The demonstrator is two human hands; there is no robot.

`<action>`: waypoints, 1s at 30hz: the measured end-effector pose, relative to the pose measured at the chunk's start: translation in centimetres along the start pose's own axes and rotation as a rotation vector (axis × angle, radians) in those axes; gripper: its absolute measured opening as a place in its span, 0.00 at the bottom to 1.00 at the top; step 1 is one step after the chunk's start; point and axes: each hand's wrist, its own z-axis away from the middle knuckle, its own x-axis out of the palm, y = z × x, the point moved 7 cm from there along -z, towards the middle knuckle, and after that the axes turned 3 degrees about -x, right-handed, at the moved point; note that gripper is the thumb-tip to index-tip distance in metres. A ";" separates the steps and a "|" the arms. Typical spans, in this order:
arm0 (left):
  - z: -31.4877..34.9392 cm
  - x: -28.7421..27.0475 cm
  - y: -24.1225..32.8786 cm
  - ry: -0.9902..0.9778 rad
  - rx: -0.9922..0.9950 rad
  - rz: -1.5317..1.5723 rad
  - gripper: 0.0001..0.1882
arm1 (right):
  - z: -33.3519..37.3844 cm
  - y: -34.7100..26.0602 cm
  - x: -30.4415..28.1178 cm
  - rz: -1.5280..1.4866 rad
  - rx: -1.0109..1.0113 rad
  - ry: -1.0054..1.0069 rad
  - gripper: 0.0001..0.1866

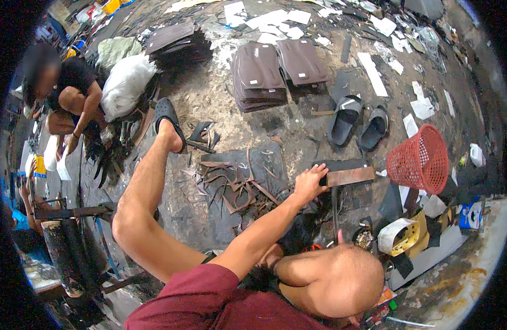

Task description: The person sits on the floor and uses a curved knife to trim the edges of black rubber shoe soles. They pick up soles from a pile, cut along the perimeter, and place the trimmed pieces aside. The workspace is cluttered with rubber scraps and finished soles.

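My left hand (311, 183) reaches forward over the floor, its fingers stretched out at the left end of a flat brown strip (350, 176). The strip lies along the edge of a dark, flat piece (341, 164). A thin dark bar (335, 208) runs from near the strip back toward my bent right knee. Of my right hand (340, 236) only a finger or thumb tip shows past the knee; the rest is hidden, with whatever it may hold. Left of my left hand, brown scrap strips (240, 190) lie heaped on a dark sheet (267, 160).
Stacked brown moulded sheets (257, 67) stand ahead, near dark slide sandals (345, 122). A red perforated basket (419, 158) leans at right, above a cut-open pale container (398, 237). Another person (77, 91) crouches at far left beside a white sack (127, 85). Metal machinery (72, 247) stands lower left.
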 end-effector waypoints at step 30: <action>-16.8 -25.7 -25.9 0.494 -0.897 0.960 0.75 | -11.2 -8.2 -9.0 -1.427 -0.078 0.489 0.31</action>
